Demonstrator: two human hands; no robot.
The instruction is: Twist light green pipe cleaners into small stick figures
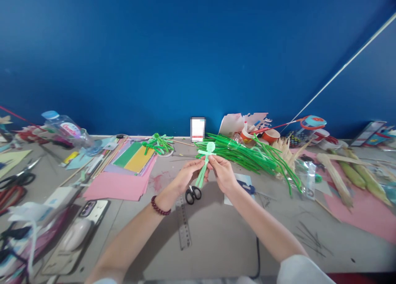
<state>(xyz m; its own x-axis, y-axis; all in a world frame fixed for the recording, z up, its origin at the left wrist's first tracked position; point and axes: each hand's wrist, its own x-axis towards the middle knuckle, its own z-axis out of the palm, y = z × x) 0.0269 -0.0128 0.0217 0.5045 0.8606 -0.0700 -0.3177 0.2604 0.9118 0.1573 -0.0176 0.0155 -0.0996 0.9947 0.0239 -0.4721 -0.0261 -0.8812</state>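
Pale sleeve [301,270], at the lower right edge, clothing the right arm [267,227], which slants forward and inward over the grey table [222,242]. Left arm [133,238]: rising from the lower left, bare at the forearm, angled toward the middle to meet its fellow; dark red beaded bracelet [161,206] around the wrist. Left hand [188,174]: turned inward, fingers reaching across, thumb uppermost, grasping the body of a pale green figure [206,164]. Right hand [223,174]: wrist bent toward the centre, thumb and fingers drawn together, pinching the same figure from its right side. Figure: one, fuzzy stems, held up between both hands above the table, round head at top, one arm pointing left, paired legs slanting down to the left. Below the hands: scissors [193,195], black-handled, beside the upper end of a clear ruler [185,230]. Behind: loose bundle of bright green stems [244,154], lying across. Left: pink paper [116,187], stacked under coloured sheets; nearer, a white mouse [76,234] resting on a phone [58,263].
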